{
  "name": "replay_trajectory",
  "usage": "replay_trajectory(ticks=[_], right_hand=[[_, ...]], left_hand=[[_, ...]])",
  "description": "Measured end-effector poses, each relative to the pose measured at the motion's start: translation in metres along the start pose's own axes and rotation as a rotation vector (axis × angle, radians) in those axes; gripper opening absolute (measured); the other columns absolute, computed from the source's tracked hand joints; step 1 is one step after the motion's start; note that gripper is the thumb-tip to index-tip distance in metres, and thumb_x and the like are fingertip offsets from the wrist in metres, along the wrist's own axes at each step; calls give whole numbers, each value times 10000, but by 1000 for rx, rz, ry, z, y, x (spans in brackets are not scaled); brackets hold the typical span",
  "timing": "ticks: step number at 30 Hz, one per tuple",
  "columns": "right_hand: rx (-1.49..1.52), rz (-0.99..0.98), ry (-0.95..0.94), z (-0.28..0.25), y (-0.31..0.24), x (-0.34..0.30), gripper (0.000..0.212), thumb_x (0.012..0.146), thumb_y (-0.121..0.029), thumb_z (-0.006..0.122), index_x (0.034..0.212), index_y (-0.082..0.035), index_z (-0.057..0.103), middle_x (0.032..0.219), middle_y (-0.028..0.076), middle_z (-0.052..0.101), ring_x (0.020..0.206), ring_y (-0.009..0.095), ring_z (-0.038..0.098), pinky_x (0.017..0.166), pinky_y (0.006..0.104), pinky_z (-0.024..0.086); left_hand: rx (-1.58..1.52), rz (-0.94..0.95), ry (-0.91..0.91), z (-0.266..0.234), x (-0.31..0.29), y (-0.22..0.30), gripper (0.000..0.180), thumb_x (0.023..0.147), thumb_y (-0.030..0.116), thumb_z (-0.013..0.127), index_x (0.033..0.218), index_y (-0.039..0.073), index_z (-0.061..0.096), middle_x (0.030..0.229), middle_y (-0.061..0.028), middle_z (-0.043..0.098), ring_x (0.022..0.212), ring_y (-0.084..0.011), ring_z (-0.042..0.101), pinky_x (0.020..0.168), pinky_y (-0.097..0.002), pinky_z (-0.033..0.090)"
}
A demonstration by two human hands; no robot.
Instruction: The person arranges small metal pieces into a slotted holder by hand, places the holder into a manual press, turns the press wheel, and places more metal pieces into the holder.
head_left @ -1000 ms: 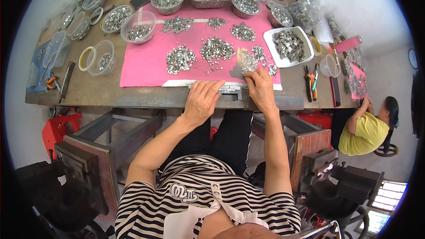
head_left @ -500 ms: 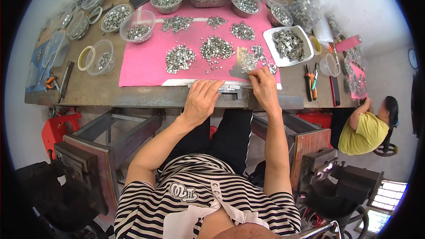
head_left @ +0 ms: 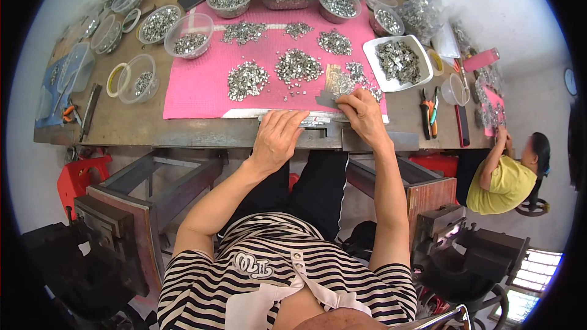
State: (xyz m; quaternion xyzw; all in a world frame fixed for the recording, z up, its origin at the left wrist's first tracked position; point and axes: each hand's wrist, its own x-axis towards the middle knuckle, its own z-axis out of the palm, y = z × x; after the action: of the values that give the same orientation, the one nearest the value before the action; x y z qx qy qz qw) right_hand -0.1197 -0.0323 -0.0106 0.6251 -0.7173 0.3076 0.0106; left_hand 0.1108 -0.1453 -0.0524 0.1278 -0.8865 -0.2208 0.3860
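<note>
At the front edge of the bench, my left hand (head_left: 275,139) bends its closed fingers over a narrow metal bar (head_left: 315,120) with small shiny pieces along it. What its fingertips grip is hidden. My right hand (head_left: 365,119) is to the right, thumb and fingers drawn together beside a dark grey flat plate (head_left: 327,99); anything pinched there is too small to make out. Just beyond it are a tan patterned plate (head_left: 335,78) and loose silvery metal pieces (head_left: 356,73). Larger heaps of metal pieces (head_left: 299,66) lie on the pink mat (head_left: 195,88).
A white tray (head_left: 369,55) of metal parts stands right of the mat. Plastic tubs (head_left: 287,1) of pieces line the back. Pliers (head_left: 426,116) lie at the right, a dark metal bar (head_left: 91,112) at the left. A co-worker in a yellow shirt (head_left: 502,184) sits at far right.
My right hand has shifted slightly left and toward me, its fingertips nearer the grey plate. My left hand stays at the metal bar. The co-worker's arms have moved a little.
</note>
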Motion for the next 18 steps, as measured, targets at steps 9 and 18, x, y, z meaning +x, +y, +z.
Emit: replay_trajectory(ticks=[9, 18], right_hand=[[86, 261, -185, 5, -4, 13, 118, 843, -86, 728, 853, 13, 665, 811, 176, 648, 816, 362, 613, 760, 463, 479], [103, 206, -62, 1, -16, -3, 112, 914, -39, 649, 967, 37, 587, 815, 180, 647, 808, 349, 634, 748, 454, 491]], left_hand=[[11, 3, 5, 0, -1, -1, 463, 853, 34, 696, 1308, 40, 609, 1184, -105, 663, 1089, -280, 616, 1005, -431, 436], [6, 10, 8, 1, -2, -2, 471, 854, 35, 696, 1315, 41, 604, 1187, -100, 666, 1096, -275, 616, 1014, -432, 434]])
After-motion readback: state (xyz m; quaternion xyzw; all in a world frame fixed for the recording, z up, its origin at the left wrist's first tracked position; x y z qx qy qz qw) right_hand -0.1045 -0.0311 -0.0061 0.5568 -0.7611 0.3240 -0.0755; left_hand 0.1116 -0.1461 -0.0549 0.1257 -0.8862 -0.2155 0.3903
